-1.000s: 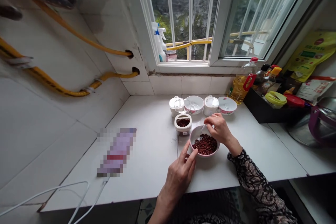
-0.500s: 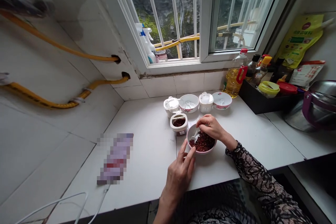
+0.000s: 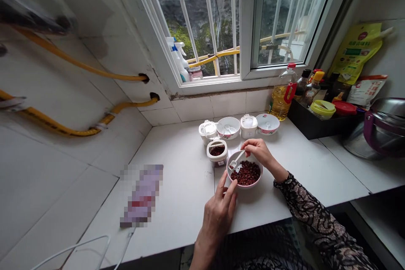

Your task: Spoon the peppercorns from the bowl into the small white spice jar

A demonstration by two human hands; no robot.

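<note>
My right hand (image 3: 255,152) pinches the handle of a small white spoon (image 3: 234,163), whose scoop sits inside the bowl, near its left wall. The pink-rimmed white bowl (image 3: 260,177) holds dark red dried peppercorns (image 3: 248,174), apparently Sichuan pepper. A few bits show in the scoop. At the bowl's near left rim, my left hand (image 3: 220,213) holds it steady with its fingertips, index and middle finger apart. Just behind and left of the bowl stands a seasoning jar (image 3: 217,161) with its lid raised, partly filled with the same dark red bits.
Behind stand two white lidded jars (image 3: 249,127) and two floral bowls (image 3: 232,133). An oil bottle (image 3: 281,97), a black condiment box (image 3: 308,124) and a steel pot (image 3: 357,135) are on the right. A pixelated purplish object (image 3: 142,198) with a white cable lies on the left.
My right hand has drawn up and back from the peppercorns, bringing the spoon into fuller view at the bowl's left side. My left hand stays at the rim. The whole view has shifted slightly.
</note>
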